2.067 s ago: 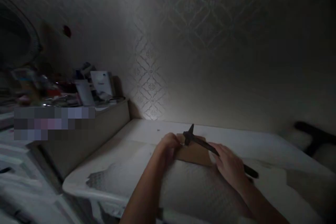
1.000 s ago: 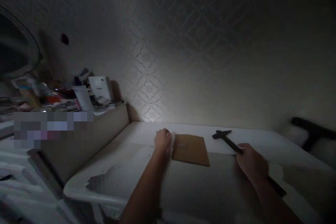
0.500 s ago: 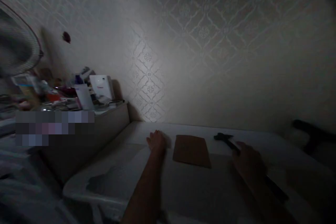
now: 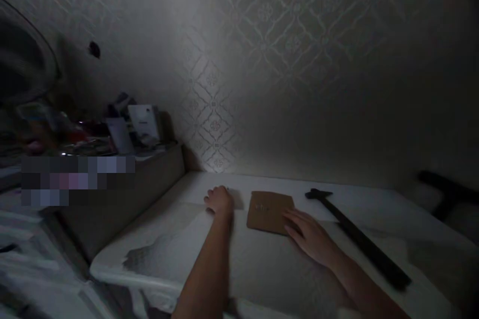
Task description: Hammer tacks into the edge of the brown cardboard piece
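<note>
A brown cardboard piece (image 4: 267, 219) lies flat on the white table, with small pale bits or marks on it that are too blurred to name. My right hand (image 4: 309, 234) has its fingers stretched out over the cardboard's right edge and touches it. To the left, my left hand (image 4: 219, 200) rests on the table, fingers curled in; whatever they may hold is hidden. On the right a black hammer (image 4: 359, 239) lies diagonally, its head toward the wall and its handle toward me, with neither hand on it.
A patterned wall (image 4: 254, 109) closes off the far side of the white table (image 4: 168, 219). On the left stands a cabinet (image 4: 149, 184) crowded with items, among them a white box (image 4: 144, 122). A round fan (image 4: 26, 60) is at far left, and a dark object (image 4: 445, 192) at far right.
My right hand has let go of the hammer and moved left onto the cardboard. The hammer stays on the table. My left hand has barely shifted. Pale bits now show on the cardboard.
</note>
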### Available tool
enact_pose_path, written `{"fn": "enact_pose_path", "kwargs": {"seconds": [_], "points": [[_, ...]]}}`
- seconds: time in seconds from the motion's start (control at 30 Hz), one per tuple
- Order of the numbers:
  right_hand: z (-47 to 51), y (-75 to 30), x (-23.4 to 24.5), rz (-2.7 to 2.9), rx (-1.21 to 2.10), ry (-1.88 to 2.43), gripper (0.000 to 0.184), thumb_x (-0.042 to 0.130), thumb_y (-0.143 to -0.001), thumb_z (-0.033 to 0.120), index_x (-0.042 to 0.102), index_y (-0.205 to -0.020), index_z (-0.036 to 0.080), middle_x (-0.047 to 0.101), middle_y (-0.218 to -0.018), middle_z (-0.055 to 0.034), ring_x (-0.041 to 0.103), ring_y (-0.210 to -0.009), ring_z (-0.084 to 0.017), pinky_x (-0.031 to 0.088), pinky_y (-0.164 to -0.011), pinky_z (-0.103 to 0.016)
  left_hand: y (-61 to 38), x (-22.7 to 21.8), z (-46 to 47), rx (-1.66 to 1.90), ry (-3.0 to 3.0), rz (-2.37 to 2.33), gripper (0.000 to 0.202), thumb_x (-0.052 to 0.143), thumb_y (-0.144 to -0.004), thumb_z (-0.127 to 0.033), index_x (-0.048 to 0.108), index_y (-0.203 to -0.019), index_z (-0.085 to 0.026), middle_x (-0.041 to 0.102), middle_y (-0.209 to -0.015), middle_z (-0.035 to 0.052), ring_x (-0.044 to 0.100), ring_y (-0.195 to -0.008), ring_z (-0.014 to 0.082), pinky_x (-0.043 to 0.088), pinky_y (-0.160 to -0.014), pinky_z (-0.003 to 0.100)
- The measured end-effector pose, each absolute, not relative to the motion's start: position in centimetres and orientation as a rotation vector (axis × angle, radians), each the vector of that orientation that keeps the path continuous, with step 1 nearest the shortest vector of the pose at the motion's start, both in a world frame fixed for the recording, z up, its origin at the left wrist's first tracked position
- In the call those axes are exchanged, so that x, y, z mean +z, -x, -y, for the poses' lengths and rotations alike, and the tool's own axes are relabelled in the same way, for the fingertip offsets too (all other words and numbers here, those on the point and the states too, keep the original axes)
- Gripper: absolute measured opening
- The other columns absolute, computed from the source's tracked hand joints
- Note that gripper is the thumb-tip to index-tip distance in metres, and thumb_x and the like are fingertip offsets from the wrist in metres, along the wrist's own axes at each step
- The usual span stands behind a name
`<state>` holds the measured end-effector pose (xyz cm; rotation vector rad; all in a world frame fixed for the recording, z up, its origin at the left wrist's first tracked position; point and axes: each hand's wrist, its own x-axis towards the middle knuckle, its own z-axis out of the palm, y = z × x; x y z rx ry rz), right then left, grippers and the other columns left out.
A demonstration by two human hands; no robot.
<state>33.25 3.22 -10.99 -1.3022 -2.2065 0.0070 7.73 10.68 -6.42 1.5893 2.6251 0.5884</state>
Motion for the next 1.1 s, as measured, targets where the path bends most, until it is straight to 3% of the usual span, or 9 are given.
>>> {"fn": "enact_pose_path", "kwargs": {"seconds": [0.23,0.47,0.57,0.73,0.87,1.1], "points": [[-3.0,-33.3,-10.6,2.15,0.09,1.289,0.037,0.046,-0.086,0.036,0.061,-0.114,0.017,0.057,-0.123,-0.0106,0.05,-0.117,-0.022,0.038,-0.101,-0.043,-7.6,-6.8,-10.7,0.609,-1.552,-2.693,0.033,0.036,-0.084,-0.017,0.064,-0.102,-0.017,0.063,-0.108,0.0131,0.051,-0.108,0.0262,0.037,-0.086,0.039],[-2.9,-33.1,-10.3,2.142,0.098,1.301,0.036,0.046,-0.086,0.034,0.061,-0.114,0.018,0.057,-0.123,-0.01,0.05,-0.117,-0.022,0.039,-0.101,-0.043,-8.0,-5.9,-10.2,0.738,-1.623,-2.63,0.031,0.039,-0.084,-0.02,0.066,-0.098,-0.016,0.064,-0.106,0.0143,0.052,-0.108,0.0283,0.037,-0.088,0.043],[-2.9,-33.1,-10.3,2.139,0.087,1.299,0.036,0.047,-0.085,0.034,0.061,-0.115,0.017,0.058,-0.122,-0.0103,0.05,-0.116,-0.022,0.039,-0.1,-0.042,-9.3,-5.2,-10.3,0.895,-1.712,-2.388,0.028,0.044,-0.082,-0.023,0.068,-0.096,-0.019,0.067,-0.103,0.0114,0.055,-0.104,0.0256,0.039,-0.088,0.039],[-2.8,-33.0,-10.0,2.157,0.08,1.292,0.036,0.046,-0.085,0.033,0.061,-0.113,0.015,0.059,-0.12,-0.0109,0.052,-0.114,-0.022,0.039,-0.1,-0.041,-12.4,-5.5,-10.4,1.001,-1.826,-1.611,0.021,0.054,-0.076,-0.023,0.069,-0.086,-0.012,0.07,-0.088,0.0087,0.062,-0.082,0.0165,0.045,-0.074,0.024],[-2.8,-33.0,-9.9,2.143,0.094,1.261,0.035,0.048,-0.085,0.032,0.061,-0.114,0.017,0.059,-0.12,-0.0106,0.052,-0.113,-0.022,0.04,-0.099,-0.041,-13.4,-6.2,-10.1,0.911,-1.811,-1.401,0.02,0.057,-0.072,-0.024,0.069,-0.078,-0.009,0.068,-0.077,0.0085,0.059,-0.07,0.015,0.044,-0.063,0.023],[-2.7,-33.0,-9.9,2.137,0.088,1.287,0.035,0.048,-0.085,0.033,0.061,-0.112,0.017,0.059,-0.12,-0.0102,0.052,-0.114,-0.022,0.04,-0.1,-0.041,-13.2,-6.5,-9.8,0.798,-1.865,-1.219,0.016,0.057,-0.066,-0.022,0.066,-0.071,-0.011,0.065,-0.074,0.0051,0.056,-0.069,0.0134,0.044,-0.064,0.022]]}}
